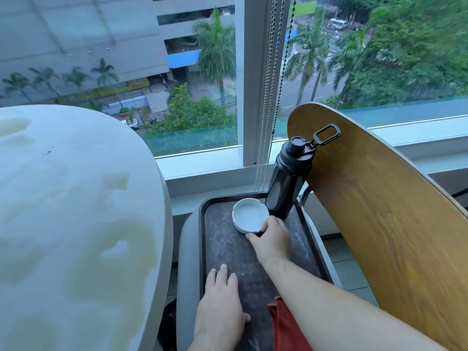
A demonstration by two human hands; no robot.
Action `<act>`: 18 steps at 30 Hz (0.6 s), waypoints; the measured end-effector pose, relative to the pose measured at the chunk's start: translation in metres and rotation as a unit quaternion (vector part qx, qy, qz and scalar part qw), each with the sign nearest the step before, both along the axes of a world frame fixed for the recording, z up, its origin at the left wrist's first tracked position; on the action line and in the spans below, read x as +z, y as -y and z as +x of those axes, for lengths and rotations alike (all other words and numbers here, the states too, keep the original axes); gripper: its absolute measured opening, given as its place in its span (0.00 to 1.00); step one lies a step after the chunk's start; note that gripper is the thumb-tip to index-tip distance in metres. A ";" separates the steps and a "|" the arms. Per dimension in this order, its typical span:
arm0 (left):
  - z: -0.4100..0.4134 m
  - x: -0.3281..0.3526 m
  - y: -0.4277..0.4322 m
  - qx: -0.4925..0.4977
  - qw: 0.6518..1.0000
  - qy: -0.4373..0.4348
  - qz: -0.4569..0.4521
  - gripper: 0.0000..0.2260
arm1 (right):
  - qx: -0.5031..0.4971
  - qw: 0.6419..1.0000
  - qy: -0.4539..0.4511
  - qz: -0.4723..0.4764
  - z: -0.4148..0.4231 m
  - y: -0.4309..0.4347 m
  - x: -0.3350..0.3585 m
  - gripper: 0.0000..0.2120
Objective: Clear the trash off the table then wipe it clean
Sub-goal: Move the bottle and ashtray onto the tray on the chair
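A white round table [76, 211] fills the left side; its top shows wet yellowish streaks and a few dark specks. To its right a dark tray [228, 249] lies on a chair seat. On the tray stand a white ashtray [249, 215] and a black bottle [288, 183]. My right hand [269, 239] grips the ashtray's near rim, thumb and fingers curled round it. Flat on the tray's near part rests my left hand [220, 305], fingers straight.
A wooden chair back [379, 224] rises at the right, close to the bottle. A red cloth [283, 328] lies under my right forearm. Bead chains [268, 97] hang in front of the window frame behind the tray. The window sill runs along the back.
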State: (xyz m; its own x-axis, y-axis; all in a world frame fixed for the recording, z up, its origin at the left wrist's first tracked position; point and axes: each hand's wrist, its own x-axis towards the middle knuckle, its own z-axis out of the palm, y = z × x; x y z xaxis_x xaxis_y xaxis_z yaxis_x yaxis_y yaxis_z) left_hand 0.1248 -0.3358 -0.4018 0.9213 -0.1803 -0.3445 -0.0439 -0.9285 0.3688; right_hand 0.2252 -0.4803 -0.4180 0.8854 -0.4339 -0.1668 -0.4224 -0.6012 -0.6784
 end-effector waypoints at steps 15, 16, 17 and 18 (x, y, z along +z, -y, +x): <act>-0.005 -0.006 -0.004 -0.006 1.000 0.003 0.013 0.42 | 0.009 1.000 -0.016 0.015 0.006 -0.004 0.005 0.18; -0.005 -0.006 -0.005 -0.007 1.000 0.002 0.011 0.42 | 0.012 1.000 -0.015 0.018 0.003 -0.003 0.006 0.16; -0.006 -0.005 -0.006 -0.007 1.000 0.001 0.011 0.43 | 0.017 1.000 -0.017 0.020 0.000 -0.003 0.007 0.15; -0.007 -0.004 -0.006 -0.007 1.000 0.000 0.010 0.43 | 0.021 0.999 -0.019 0.022 -0.003 -0.002 0.010 0.14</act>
State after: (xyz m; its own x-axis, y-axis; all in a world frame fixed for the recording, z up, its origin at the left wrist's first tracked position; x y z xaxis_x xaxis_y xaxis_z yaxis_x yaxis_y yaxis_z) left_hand 0.1177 -0.3295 -0.4059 0.9189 -0.1870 -0.3473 -0.0577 -0.9347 0.3506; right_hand 0.2220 -0.4779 -0.4085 0.8954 -0.3883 -0.2177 -0.4229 -0.5893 -0.6884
